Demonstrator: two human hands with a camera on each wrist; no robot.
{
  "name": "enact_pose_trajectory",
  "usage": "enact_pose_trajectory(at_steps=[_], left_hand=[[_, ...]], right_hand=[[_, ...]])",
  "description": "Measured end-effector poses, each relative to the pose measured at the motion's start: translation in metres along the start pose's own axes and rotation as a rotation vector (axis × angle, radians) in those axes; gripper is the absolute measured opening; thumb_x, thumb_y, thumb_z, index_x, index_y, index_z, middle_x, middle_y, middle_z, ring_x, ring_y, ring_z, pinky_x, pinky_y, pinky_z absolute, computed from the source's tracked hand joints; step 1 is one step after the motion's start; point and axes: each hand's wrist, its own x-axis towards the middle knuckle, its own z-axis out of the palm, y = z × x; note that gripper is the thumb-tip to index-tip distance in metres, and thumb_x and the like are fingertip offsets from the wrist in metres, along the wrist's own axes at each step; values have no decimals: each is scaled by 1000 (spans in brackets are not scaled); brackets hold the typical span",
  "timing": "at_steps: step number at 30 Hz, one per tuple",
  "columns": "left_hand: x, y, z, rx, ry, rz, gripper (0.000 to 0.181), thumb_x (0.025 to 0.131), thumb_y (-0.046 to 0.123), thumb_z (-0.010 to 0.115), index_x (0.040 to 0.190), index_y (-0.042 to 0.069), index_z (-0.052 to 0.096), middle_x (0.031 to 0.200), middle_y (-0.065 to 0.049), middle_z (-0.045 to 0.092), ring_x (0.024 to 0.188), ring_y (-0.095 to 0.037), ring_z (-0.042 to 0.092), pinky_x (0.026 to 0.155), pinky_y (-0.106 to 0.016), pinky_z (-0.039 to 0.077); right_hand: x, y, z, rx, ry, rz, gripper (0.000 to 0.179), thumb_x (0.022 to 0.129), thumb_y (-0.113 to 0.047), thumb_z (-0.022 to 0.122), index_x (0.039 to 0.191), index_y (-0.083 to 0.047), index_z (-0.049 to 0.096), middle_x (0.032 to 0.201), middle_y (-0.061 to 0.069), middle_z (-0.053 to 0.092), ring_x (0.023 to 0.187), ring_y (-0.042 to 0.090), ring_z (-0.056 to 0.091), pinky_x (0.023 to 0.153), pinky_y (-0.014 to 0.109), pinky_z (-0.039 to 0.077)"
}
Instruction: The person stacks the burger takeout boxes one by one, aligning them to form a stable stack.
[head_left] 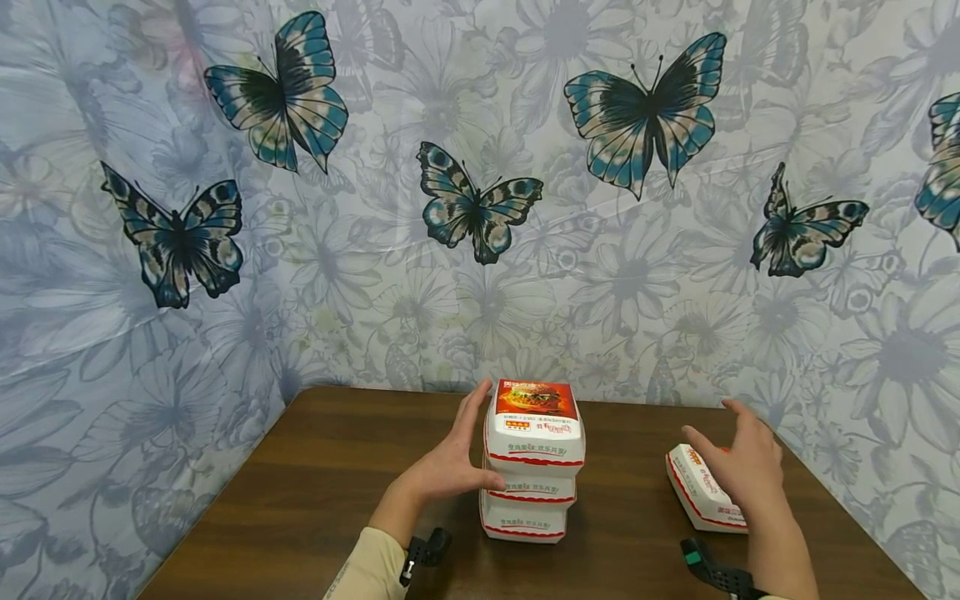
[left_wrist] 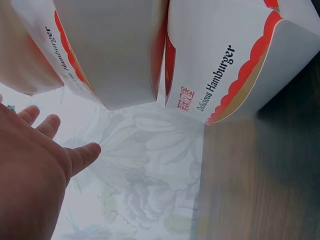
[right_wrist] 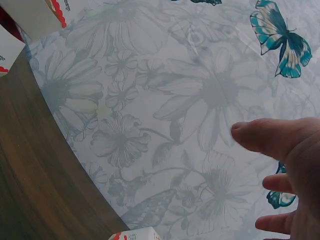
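Three white hamburger boxes with red scalloped trim stand stacked at mid-table: a top box (head_left: 534, 442) with a burger picture on its lid, a middle box (head_left: 540, 487), and a bottom box (head_left: 525, 523). Along the stack's left side is my left hand (head_left: 442, 467), fingers extended and spread, its thumb overlapping the middle box in the head view. The left wrist view shows those spread fingers close beside the boxes. A fourth hamburger box (head_left: 693, 492) sits on the table at right. Over it hovers my right hand (head_left: 752, 467), partly covering it, thumb and fingers apart and holding nothing.
The dark brown wooden table (head_left: 337, 467) ends at a back edge against a pale floral wall cloth (head_left: 360, 333) printed with teal butterflies. More of this cloth hangs at the left and right sides.
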Motion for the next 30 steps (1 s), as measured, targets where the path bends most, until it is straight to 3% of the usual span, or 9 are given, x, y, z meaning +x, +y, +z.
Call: enact_pose_trajectory(at_steps=[6, 11, 18, 24, 30], left_hand=[[-1, 1, 0, -6, -1, 2, 135, 62, 79, 77, 159, 40, -8, 167, 1, -5, 155, -31, -2, 116, -71, 17], [-1, 0, 1, -7, -4, 0, 133, 62, 76, 78, 158, 44, -8, 168, 1, -7, 155, -31, -3, 116, -71, 16], [-1, -1, 1, -13, -5, -9, 129, 65, 72, 80, 156, 48, -8, 167, 4, -7, 155, -30, -3, 116, -71, 16], [0, 0, 2, -21, -12, -21, 133, 66, 68, 82, 159, 38, -9, 167, 4, -7, 155, -30, -4, 117, -70, 16], [1, -1, 2, -22, -20, -39, 131, 69, 64, 83, 159, 41, -9, 167, 5, -8, 155, -27, -4, 118, -68, 18]], right_hand=[[2, 12, 1, -162, -145, 39, 102, 91, -66, 57, 154, 4, 19, 149, 45, 23, 126, 68, 28, 93, 77, 29], [0, 22, 2, -176, -279, 128, 108, 88, -70, 58, 155, 2, 13, 151, 44, 13, 126, 72, 21, 91, 80, 28], [-1, 40, 4, -122, -357, 223, 115, 86, -71, 60, 155, 2, 3, 149, 48, 3, 127, 76, 10, 91, 85, 21], [0, 52, 4, -159, -380, 210, 116, 87, -66, 61, 148, 14, 3, 137, 53, 16, 123, 69, 18, 94, 75, 22], [1, 59, 5, -187, -417, 219, 119, 84, -69, 62, 145, 18, 10, 135, 54, 19, 122, 70, 20, 95, 75, 24]])
